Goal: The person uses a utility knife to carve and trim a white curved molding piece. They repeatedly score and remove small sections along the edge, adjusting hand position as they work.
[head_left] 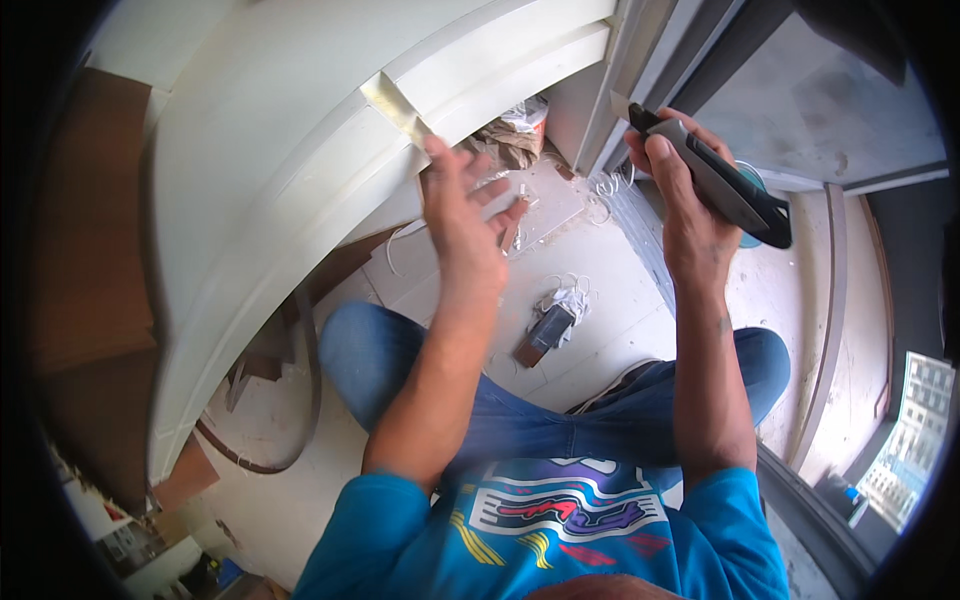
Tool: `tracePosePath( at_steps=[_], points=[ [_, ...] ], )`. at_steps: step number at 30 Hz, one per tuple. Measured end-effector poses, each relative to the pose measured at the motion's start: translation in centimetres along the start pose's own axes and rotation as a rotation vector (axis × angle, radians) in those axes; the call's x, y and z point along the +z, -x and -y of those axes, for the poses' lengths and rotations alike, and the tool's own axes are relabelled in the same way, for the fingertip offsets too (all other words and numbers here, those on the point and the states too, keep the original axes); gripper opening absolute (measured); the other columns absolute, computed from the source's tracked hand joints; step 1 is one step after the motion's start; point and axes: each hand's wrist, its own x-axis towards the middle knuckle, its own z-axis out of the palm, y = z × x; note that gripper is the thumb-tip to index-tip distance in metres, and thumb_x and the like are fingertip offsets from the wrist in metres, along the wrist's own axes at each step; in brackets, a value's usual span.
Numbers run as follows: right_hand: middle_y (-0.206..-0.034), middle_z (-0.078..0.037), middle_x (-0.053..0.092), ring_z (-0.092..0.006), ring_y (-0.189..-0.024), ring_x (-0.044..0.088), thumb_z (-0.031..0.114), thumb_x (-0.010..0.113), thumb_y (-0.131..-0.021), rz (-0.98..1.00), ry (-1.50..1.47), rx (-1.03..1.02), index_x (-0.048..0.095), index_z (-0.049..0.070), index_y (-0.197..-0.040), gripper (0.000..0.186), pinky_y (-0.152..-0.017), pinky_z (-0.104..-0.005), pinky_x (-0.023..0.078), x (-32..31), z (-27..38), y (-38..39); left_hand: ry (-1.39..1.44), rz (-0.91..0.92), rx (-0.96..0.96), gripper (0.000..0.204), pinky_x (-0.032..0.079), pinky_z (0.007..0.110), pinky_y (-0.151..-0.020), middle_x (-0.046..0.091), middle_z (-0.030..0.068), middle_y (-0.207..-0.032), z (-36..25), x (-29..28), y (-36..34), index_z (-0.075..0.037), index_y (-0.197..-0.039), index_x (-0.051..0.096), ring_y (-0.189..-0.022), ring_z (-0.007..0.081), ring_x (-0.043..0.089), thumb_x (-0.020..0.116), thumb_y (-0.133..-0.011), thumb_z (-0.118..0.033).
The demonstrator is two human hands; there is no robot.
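Left hand point(462, 215), fingers spread, presses a strip of masking tape point(396, 108) onto the curved white panel point(300, 160), while right hand point(680, 200) grips a dark utility knife point(722, 180) near the doorframe.

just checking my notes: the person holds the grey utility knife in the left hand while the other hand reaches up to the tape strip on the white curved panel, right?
Not quite: the head view shows the utility knife in the right hand. The left hand reaches the tape strip on the white curved panel.
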Motion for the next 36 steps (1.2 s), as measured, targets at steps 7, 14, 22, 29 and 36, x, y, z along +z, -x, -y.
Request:
tracePosePath(
  at_steps=[7,14,22,29,36],
  points=[
    [-0.107,-0.013,0.081,-0.0177,-0.093,0.076,0.015,0.084,-0.097,-0.072,0.317,-0.439,0.076,-0.002,-0.130,0.038,-0.085,-0.0324,0.061,0.2,-3.7,-3.0,-0.135,0.081,0.134,0.091,0.060,0.035,-0.083,0.060,0.0115,-0.134,-1.4,-2.0,-1.8,0.006,-0.145,0.055,-0.105,0.0170,0.060,0.069,-0.100,-0.071],
    [-0.101,-0.014,0.079,-0.0267,-0.083,0.076,0.014,0.084,-0.092,-0.126,0.556,-0.669,0.077,0.004,-0.128,0.038,-0.079,-0.0351,0.061,1.3,-4.6,-5.4,-0.040,0.095,0.131,0.083,0.058,0.030,-0.082,0.063,0.0072,-0.129,-1.0,-1.6,-3.3,0.003,-0.143,0.059,-0.101,0.0127,0.061,0.075,-0.098,-0.065],
    [-0.095,-0.011,0.076,-0.0288,-0.081,0.075,0.013,0.083,-0.091,-0.082,0.664,-0.773,0.077,0.007,-0.120,0.030,-0.074,-0.0363,0.061,1.5,-4.4,-7.8,0.008,0.155,0.097,0.070,0.055,0.028,-0.082,0.062,0.0008,-0.117,-1.3,-2.0,-3.8,-0.006,-0.139,0.061,-0.098,0.0109,0.059,0.074,-0.100,-0.063],
    [-0.104,-0.011,0.078,-0.0251,-0.088,0.078,0.018,0.080,-0.097,-0.050,0.651,-0.763,0.076,0.008,-0.123,0.029,-0.079,-0.0362,0.062,1.3,-5.4,-8.6,-0.010,0.146,0.124,0.064,0.055,0.032,-0.082,0.060,0.0016,-0.118,-1.1,-1.8,-4.3,-0.009,-0.140,0.056,-0.099,0.0119,0.058,0.067,-0.105,-0.062],
    [-0.104,-0.011,0.077,-0.0291,-0.089,0.075,0.012,0.082,-0.091,-0.081,0.654,-0.909,0.076,0.006,-0.120,0.030,-0.080,-0.0372,0.061,1.7,-5.9,-9.4,-0.013,0.169,0.127,0.069,0.054,0.033,-0.083,0.056,0.0021,-0.118,-0.8,-1.7,-4.6,-0.012,-0.140,0.052,-0.099,0.0131,0.057,0.066,-0.103,-0.068]
  ],
)
